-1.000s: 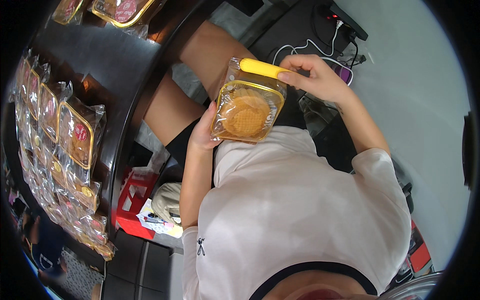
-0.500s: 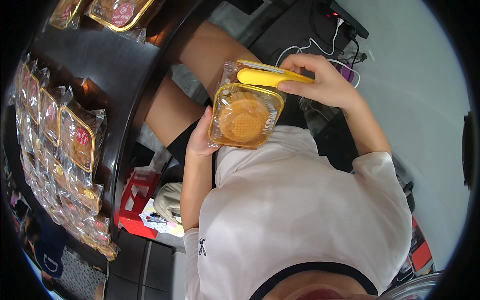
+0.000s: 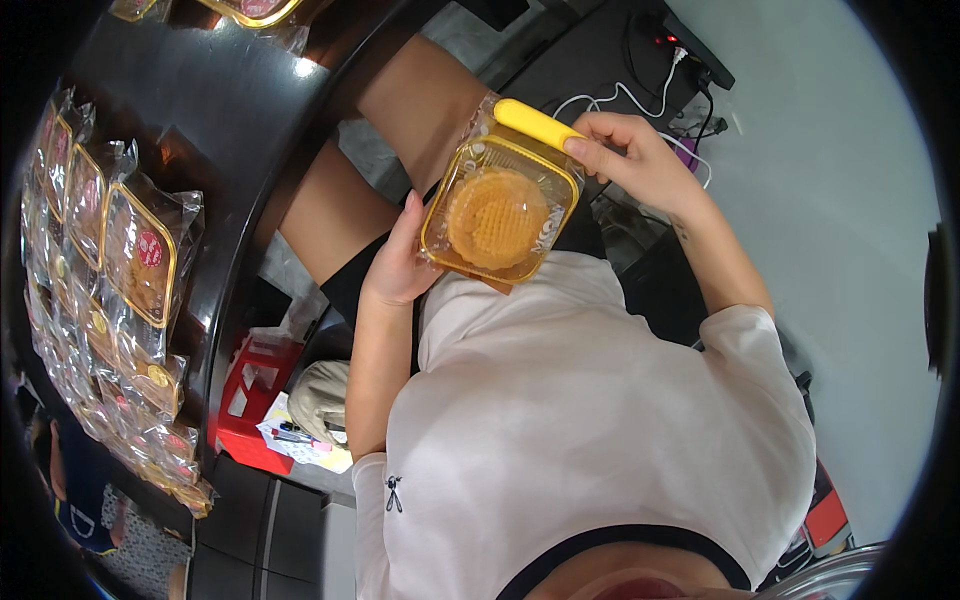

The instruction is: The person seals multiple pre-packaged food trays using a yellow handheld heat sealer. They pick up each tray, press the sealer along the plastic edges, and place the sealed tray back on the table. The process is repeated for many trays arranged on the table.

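A mooncake point(image 3: 497, 218) sits in a square gold-rimmed tray inside a clear plastic bag point(image 3: 560, 200), held above my lap. My left hand point(image 3: 400, 255) grips the package by its left edge, thumb up and the other fingers mostly hidden behind it. In my right hand point(image 3: 635, 160) is a yellow two-armed tool like a hand-held bag sealer point(image 3: 535, 124). Thumb and fingers are closed round its right end. It lies across the bag's upper edge, beyond the tray; only its upper yellow arm shows clearly.
A dark curved table point(image 3: 240, 110) at left bears several rows of bagged pastries point(image 3: 140, 255). Below its edge stand a red plastic crate point(image 3: 250, 400) and a beige cloth item point(image 3: 322, 400). White cables point(image 3: 630, 90) run at the upper right. Another person point(image 3: 85, 500) is at far lower left.
The sealer's two arms were visibly apart and now look closed together over the bag's edge. Package and sealer have tilted clockwise, and my right hand has turned slightly with them.
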The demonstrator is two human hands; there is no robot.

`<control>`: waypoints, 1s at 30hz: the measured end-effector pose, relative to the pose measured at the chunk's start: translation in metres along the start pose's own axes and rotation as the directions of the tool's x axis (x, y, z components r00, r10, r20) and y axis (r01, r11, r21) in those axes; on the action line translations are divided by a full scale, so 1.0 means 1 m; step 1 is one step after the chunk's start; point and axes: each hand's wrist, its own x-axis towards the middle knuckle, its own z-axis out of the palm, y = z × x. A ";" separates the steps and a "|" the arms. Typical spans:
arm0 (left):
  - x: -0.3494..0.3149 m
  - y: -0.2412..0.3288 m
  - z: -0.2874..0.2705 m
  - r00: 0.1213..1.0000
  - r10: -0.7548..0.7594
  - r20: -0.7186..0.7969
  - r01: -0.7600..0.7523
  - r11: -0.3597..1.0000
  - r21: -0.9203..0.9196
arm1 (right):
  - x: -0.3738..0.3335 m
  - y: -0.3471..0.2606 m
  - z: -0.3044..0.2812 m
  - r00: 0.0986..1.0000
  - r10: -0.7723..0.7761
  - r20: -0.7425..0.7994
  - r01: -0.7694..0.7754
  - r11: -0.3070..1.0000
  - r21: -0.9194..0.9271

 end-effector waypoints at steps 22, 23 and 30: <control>-0.010 0.007 -0.009 0.985 0.158 0.070 -0.153 0.986 -0.067 | -0.007 -0.005 -0.020 0.993 0.113 0.022 -0.115 0.986 0.121; -0.011 0.006 -0.009 0.986 0.162 0.044 -0.160 0.985 -0.062 | -0.009 -0.004 -0.022 0.994 0.099 0.043 -0.103 0.990 0.096; -0.016 0.008 -0.015 0.990 0.137 0.031 -0.135 0.989 -0.056 | -0.009 -0.010 -0.003 0.999 -0.005 -0.034 0.000 0.991 -0.137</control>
